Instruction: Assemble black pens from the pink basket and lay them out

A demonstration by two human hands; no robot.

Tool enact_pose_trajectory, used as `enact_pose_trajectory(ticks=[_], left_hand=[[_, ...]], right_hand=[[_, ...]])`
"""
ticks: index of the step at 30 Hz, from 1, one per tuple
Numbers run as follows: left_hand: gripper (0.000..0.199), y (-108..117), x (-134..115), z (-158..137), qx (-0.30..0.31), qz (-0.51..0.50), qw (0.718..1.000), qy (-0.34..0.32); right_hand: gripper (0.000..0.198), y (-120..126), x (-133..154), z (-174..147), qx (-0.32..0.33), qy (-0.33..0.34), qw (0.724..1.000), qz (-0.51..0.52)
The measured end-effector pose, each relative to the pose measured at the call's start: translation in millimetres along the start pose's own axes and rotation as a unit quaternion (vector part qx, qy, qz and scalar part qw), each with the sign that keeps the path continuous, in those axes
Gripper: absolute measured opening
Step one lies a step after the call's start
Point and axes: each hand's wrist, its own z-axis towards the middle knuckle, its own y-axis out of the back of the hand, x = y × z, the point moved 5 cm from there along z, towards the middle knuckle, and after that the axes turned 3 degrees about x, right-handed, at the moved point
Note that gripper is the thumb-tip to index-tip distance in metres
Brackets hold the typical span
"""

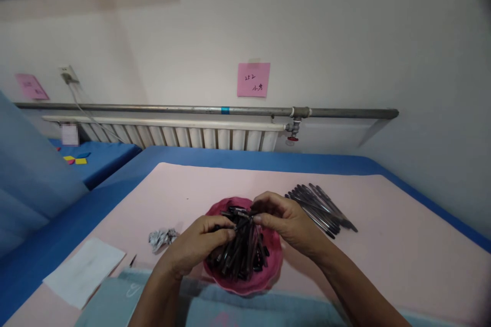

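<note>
A pink bowl (275, 271) with a wavy rim stands before me, heaped with dark pen parts (241, 253), mostly slim barrels and caps. Over its left side, my left hand (205, 240) is closed in a pinch on a thin dark pen piece (242, 224). From the right, my right hand (282, 217) pinches the far end of that piece between thumb and fingers. Whether it is one piece or two joined is too small to make out. Right of the bowl, several dark pens (320, 209) lie side by side in a loose pile.
Crumpled paper (161, 239), a white sheet (84, 272) and a small dark pen tip (133, 260) lie left of the bowl on the pink tabletop (406, 245). Light blue cloth (264, 311) runs along the near edge. A radiator (195, 138) and pipe (153, 108) line the wall.
</note>
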Motion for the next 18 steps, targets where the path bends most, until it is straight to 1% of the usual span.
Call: enact_pose_trajectory(ticks=[4, 6, 10, 15, 18], left_hand=[[0.018, 1, 0, 0, -0.003, 0.014, 1.0, -0.007], [0.016, 0, -2, -1, 0.006, 0.013, 1.0, -0.018], [0.016, -4, -3, -1, 0.022, -0.001, 0.999, -0.031], [0.015, -6, -1, 2, 0.011, 0.004, 0.999, -0.031], [0.017, -6, 3, 4, 0.001, -0.007, 1.0, -0.021]], right_hand=[[0.01, 1, 1, -1, 0.004, 0.008, 0.998, -0.061], [0.009, 1, 1, -1, 0.001, 0.009, 0.997, -0.07], [0.009, 2, 0, 0, -0.002, 0.005, 0.998, -0.06], [0.01, -3, -6, 0, -0.001, -0.013, 0.999, -0.032], [0.011, -4, -9, 2, -0.028, -0.01, 0.999, -0.031]])
